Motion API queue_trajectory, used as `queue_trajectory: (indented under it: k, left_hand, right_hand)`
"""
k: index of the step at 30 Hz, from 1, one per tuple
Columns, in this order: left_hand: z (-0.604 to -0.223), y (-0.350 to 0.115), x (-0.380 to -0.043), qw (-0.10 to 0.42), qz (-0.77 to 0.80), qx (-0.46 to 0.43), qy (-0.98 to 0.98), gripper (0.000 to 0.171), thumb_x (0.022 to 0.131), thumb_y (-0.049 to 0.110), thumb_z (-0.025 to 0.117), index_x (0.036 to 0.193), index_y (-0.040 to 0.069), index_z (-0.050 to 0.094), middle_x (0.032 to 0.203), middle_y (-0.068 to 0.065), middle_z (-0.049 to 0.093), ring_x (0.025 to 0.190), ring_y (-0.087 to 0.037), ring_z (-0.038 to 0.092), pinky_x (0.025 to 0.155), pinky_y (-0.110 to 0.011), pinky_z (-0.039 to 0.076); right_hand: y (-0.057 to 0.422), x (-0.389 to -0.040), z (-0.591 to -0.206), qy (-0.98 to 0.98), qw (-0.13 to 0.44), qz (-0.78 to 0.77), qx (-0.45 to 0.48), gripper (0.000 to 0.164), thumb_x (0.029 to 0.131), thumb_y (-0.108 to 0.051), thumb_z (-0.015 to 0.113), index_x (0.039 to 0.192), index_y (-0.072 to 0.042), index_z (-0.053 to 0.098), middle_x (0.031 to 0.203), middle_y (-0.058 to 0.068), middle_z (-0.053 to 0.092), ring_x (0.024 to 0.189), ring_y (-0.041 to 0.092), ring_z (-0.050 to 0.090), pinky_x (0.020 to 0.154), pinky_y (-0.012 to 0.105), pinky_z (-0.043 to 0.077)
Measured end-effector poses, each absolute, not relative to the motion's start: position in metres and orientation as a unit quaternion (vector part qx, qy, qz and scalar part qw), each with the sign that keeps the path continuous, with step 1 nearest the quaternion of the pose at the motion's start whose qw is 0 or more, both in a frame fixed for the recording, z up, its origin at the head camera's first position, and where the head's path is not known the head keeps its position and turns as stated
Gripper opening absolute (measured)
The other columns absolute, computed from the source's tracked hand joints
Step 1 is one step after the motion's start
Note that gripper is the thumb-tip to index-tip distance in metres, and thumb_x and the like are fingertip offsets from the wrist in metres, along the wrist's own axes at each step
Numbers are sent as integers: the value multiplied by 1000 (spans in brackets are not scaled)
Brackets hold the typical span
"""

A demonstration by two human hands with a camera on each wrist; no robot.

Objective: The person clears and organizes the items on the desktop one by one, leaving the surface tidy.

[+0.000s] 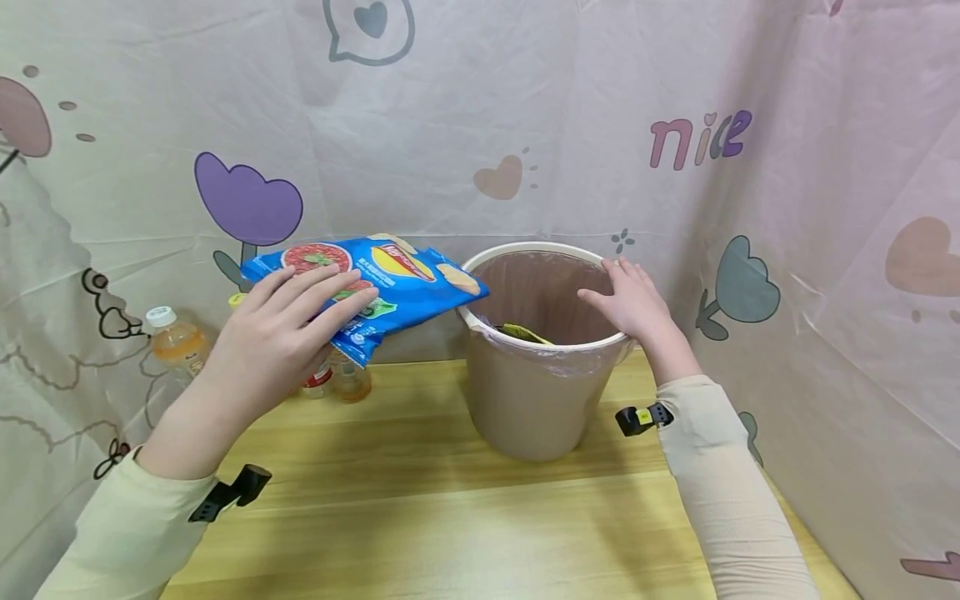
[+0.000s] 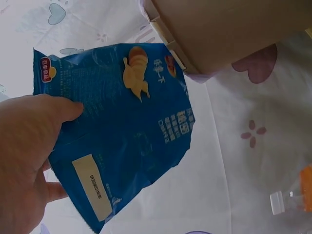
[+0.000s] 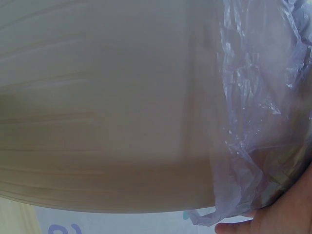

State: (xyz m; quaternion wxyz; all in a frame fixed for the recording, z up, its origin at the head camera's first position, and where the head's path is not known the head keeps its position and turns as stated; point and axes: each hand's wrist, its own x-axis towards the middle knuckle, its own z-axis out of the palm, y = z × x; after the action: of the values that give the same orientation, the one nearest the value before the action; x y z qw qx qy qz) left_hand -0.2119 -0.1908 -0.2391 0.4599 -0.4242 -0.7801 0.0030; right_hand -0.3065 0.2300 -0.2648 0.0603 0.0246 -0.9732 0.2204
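My left hand (image 1: pixel 281 342) holds a blue bag of potato chips (image 1: pixel 408 287) at its left part, fingers on the printed front. In the left wrist view, the thumb lies on the back of the chip bag (image 2: pixel 126 126). The bag's right corner is at the left rim of a beige trash bin (image 1: pixel 536 404), which has a clear plastic liner (image 3: pixel 253 87). My right hand (image 1: pixel 637 304) grips the bin's right rim, thumb over the opening. Inside the bin lies a yellow-green wrapper (image 1: pixel 523 333), partly hidden by the near rim.
Behind my left hand stand several bottles, among them an orange drink bottle (image 1: pixel 178 340) with a white cap and a small bottle (image 1: pixel 351 379). The wooden table (image 1: pixel 420 533) carries the bin. A printed cloth (image 1: pixel 555 108) hangs behind and on both sides.
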Motion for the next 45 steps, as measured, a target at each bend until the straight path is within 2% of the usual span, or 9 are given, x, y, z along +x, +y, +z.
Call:
queue_trajectory:
  k: [3,8,13,16,19,23,26,32,45]
  left_hand:
    - [-239,-189,-213,459,5,-423,-781,61,77,4,74,135,13,57,130,-14,63,120,-35,57,97,-58,43]
    - [-239,-185,-218,460,19,-419,-782,59,80,12,73,136,15,57,130,-14,63,119,-34,58,93,-57,44]
    - [-238,-181,-221,440,31,-413,-797,72,71,19,85,137,15,55,133,-13,61,122,-33,56,97,-56,44]
    - [-237,-176,-224,436,29,-414,-799,74,68,20,88,136,16,56,132,-12,62,123,-32,56,98,-55,44]
    - [-238,-170,-229,438,30,-417,-796,68,71,22,87,133,18,59,130,-11,63,123,-30,57,97,-54,45]
    - [-240,-162,-234,441,29,-420,-793,69,68,27,89,130,20,60,128,-10,64,121,-31,58,95,-53,46]
    - [-241,-158,-237,438,23,-421,-794,72,65,31,91,129,19,61,128,-11,64,120,-33,59,95,-53,46]
    - [-247,-151,-243,427,22,-421,-800,74,65,36,90,130,16,60,128,-11,64,120,-32,58,96,-53,47]
    - [-252,-139,-250,419,9,-426,-802,70,66,38,89,128,18,62,125,-9,66,118,-32,59,96,-54,47]
  right_hand:
    - [230,-307,-265,-974,60,218,27,78,97,-50,48,155,-6,20,162,24,9,149,46,4,117,65,9]
    - [231,-307,-265,-973,59,221,27,78,97,-49,49,155,-7,19,162,24,8,149,46,4,117,66,8]
    - [231,-308,-265,-973,61,223,25,77,97,-47,50,155,-7,20,162,24,9,149,46,4,116,66,9]
    - [231,-307,-264,-973,59,223,24,78,96,-49,49,155,-8,19,162,24,8,150,46,4,116,66,9]
    - [230,-306,-264,-973,58,223,22,79,96,-51,48,156,-8,19,162,23,8,150,45,4,116,67,9]
    - [230,-305,-263,-973,59,222,21,79,96,-51,49,156,-8,19,162,24,8,150,45,4,116,67,10]
    - [230,-305,-263,-973,60,224,19,79,96,-50,49,156,-8,19,162,23,8,150,45,4,116,67,10]
    - [229,-304,-265,-972,60,225,19,79,96,-50,49,156,-8,18,163,23,7,150,45,4,116,67,10]
    - [229,-302,-265,-972,61,225,20,80,95,-52,49,156,-10,18,163,21,7,150,45,4,116,67,11]
